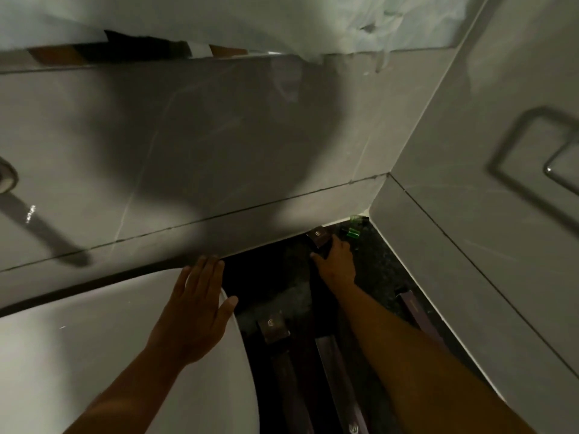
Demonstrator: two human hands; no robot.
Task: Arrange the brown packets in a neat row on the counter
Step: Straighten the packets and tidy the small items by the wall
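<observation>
Several long brown packets lie on a dark speckled counter [372, 270] in the corner of grey tiled walls. My right hand [336, 266] reaches to the back of the counter and grips the far brown packet [318, 235] near the wall. A second brown packet [275, 332] lies nearer me, a third [340, 371] runs under my right forearm, and another [416, 311] lies along the right wall. My left hand [195, 308] rests flat, fingers spread, on the rim of the white basin [94, 355], holding nothing.
Small green bottles [354, 231] stand in the far corner just beyond my right hand. A metal towel ring [532, 158] hangs on the right wall. A chrome tap [7, 178] shows at the left edge. The counter strip is narrow between basin and wall.
</observation>
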